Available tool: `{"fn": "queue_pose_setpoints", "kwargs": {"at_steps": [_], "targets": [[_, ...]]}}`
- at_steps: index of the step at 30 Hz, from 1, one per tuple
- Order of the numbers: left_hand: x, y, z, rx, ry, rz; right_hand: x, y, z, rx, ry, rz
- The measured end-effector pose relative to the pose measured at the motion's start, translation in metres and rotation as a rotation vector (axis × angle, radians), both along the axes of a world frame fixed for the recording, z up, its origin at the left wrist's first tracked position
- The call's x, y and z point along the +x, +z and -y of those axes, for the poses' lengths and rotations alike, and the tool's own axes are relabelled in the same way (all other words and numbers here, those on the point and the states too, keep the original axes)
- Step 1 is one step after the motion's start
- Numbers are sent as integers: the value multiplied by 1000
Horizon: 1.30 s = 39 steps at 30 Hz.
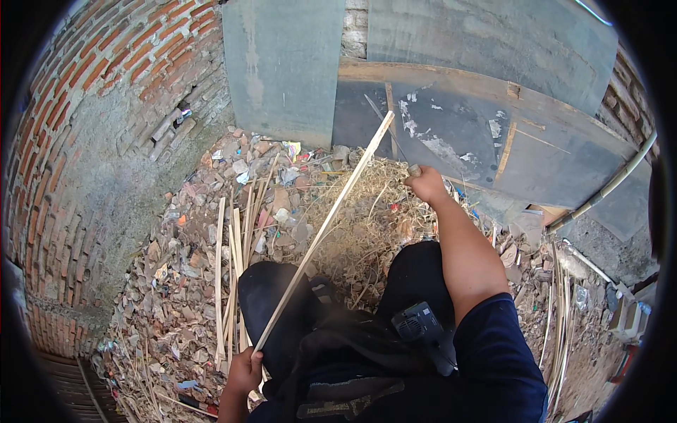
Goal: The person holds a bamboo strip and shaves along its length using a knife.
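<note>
A long pale bamboo strip (321, 234) slants up and away across my left thigh. My left hand (245, 369) is closed round its near end, low in the view. My right hand (427, 185), out ahead at the right, is closed round the short handle of a long thin-bladed knife (399, 146). The blade points forward and to the left, and it crosses the strip near the strip's far end. Whether blade and strip touch there, I cannot tell. Curly pale shavings (360, 215) lie heaped on the ground between my knees and the far panels.
More bamboo strips (234, 261) lie left of my left knee, and further long strips (562, 317) at the right. Broken rubble (180, 282) covers the ground. A brick wall (67, 176) rises at left; grey panels (282, 70) stand ahead. A small black device (417, 323) rests by my right thigh.
</note>
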State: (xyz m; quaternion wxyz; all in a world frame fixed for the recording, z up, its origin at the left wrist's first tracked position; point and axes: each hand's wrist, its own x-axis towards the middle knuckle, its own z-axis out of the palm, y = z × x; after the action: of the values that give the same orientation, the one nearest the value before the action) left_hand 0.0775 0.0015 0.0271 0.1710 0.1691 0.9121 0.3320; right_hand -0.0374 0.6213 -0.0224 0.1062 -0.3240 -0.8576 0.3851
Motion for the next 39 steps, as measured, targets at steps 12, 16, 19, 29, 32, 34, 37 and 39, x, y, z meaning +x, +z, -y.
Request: {"fn": "queue_pose_setpoints", "kwargs": {"at_steps": [12, 16, 19, 29, 32, 34, 37, 39], "targets": [[-57, 32, -13, 43, 118, -462, 18, 48, 33, -90, 23, -301], [-102, 55, -27, 218, 292, -632, 16, 67, 38, 139, -7, -336], [-137, 75, -38, 309, 326, -698, 21, 84, 41, 313, -31, -302], [-191, 138, -118, 777, 203, -908, 17, 92, 72, 195, 172, -498], [-183, 142, -160, 993, 93, -733, 19, 101, 88, 119, 268, -485], [-181, 129, -184, 1049, 53, -632, 19, 103, 94, -2, 399, -475], [-174, 105, -223, 1028, -7, -541, 18, 97, 99, -2, 519, -506], [-170, 88, -243, 1005, -17, -502, 19, 101, 104, -41, 580, -444]]}}
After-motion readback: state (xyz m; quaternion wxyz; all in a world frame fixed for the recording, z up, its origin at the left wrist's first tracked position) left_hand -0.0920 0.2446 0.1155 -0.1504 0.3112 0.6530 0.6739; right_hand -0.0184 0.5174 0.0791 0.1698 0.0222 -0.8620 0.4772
